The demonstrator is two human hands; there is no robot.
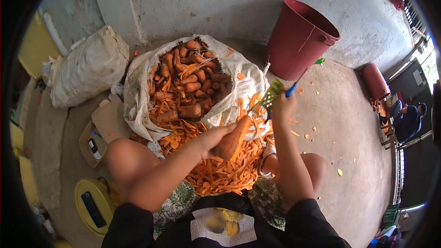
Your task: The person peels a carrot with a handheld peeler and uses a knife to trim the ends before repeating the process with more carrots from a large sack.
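Observation:
My left hand (210, 141) is wrapped round a thick carrot (235, 140), whose right side shows bright, bare orange and whose left side is darker. To its right, my raised right hand (285, 106) grips a thin tool with a blue handle (290, 90); whether it is a knife or a peeler I cannot tell. A green, perforated-looking piece (273, 93) shows just left of that hand. Beneath both hands lies a heap of orange peelings (225, 170). Just beyond, an open white sack (138, 96) bulges with whole carrots (190, 80) and strips of peel.
A tall red bin (294, 41) stands by the wall, right of the sack. Another full sack (92, 69) leans at left, near a cardboard box (110, 119). A phone (93, 209) rests on a yellow lid (82, 193). A seated person (408, 121) is far right.

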